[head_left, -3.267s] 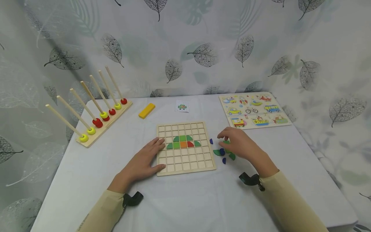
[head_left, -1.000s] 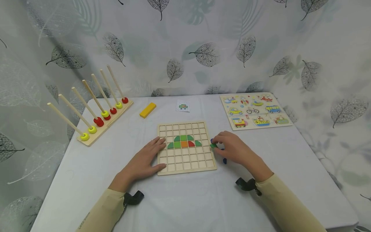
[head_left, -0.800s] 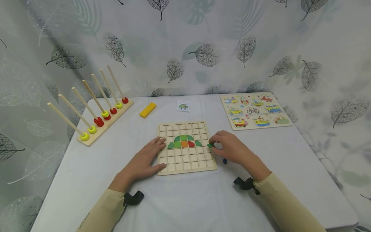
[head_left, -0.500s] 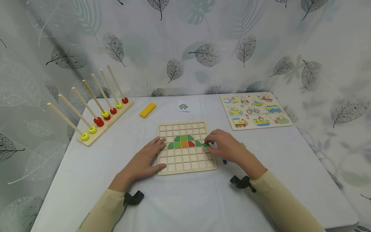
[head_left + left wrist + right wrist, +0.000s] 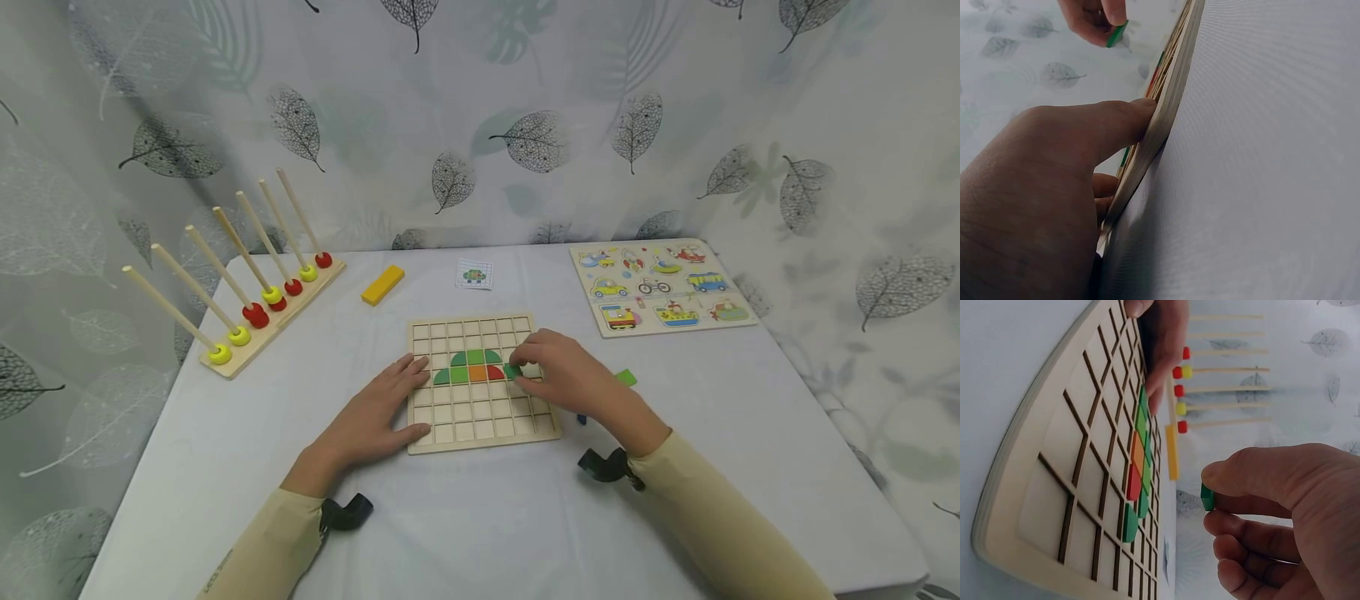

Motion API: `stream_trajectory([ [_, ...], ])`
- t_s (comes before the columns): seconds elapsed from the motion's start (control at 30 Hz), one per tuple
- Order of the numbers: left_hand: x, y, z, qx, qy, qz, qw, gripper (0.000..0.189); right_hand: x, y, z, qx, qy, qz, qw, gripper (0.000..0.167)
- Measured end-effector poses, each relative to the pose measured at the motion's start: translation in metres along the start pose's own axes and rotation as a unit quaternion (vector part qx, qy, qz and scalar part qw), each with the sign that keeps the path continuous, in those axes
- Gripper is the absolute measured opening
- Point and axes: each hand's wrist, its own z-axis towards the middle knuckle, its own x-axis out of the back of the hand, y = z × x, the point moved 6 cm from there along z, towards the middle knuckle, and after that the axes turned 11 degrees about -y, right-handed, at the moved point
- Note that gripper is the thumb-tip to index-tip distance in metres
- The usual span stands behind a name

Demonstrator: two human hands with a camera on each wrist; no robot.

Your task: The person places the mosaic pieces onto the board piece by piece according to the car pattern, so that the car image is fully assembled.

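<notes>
A wooden grid board (image 5: 480, 429) lies mid-table with green, orange and red tiles (image 5: 477, 373) set in two rows near its centre. My left hand (image 5: 371, 412) rests along the board's left edge, fingers extended and the thumb (image 5: 1119, 122) on the rim. Between thumb and fingertips, my right hand (image 5: 566, 375) pinches a dark green tile (image 5: 1207, 497), raised above the board's right half. To the right of the board, a light green tile (image 5: 626, 378) and a blue tile (image 5: 582, 419) lie on the cloth; the right hand and forearm hide the other loose tiles.
At the back left stands a wooden peg rack (image 5: 281, 321) with red and yellow beads. A yellow block (image 5: 382, 285) and a small printed card (image 5: 474, 274) lie behind the board. A picture puzzle board (image 5: 663, 287) sits at the back right, before a leaf-patterned curtain (image 5: 525, 200).
My right hand has picked up a dark green tile from the loose ones and carried it left over the board. A light green tile shows again behind it. The left hand stays put.
</notes>
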Motion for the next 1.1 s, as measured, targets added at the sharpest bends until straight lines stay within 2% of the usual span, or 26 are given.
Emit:
stream_trajectory([
  [0.43,0.001,0.002,0.0,-0.003,0.001,-0.003,1.0,0.08,-0.004,-0.016,0.015,0.048,0.007,0.003,0.9988,0.011],
  [0.6,0.001,0.002,-0.001,-0.002,0.003,-0.001,1.0,0.081,-0.005,-0.02,0.018,0.053,0.011,0.009,0.9985,0.009],
  [0.83,0.0,0.001,-0.001,0.001,-0.002,-0.002,1.0,0.08,-0.008,-0.028,0.024,0.062,0.013,0.013,0.9979,0.012],
  [1.1,0.001,0.001,-0.001,-0.006,0.0,-0.004,1.0,0.08,-0.01,-0.037,0.035,0.076,0.009,-0.01,0.997,0.017],
])
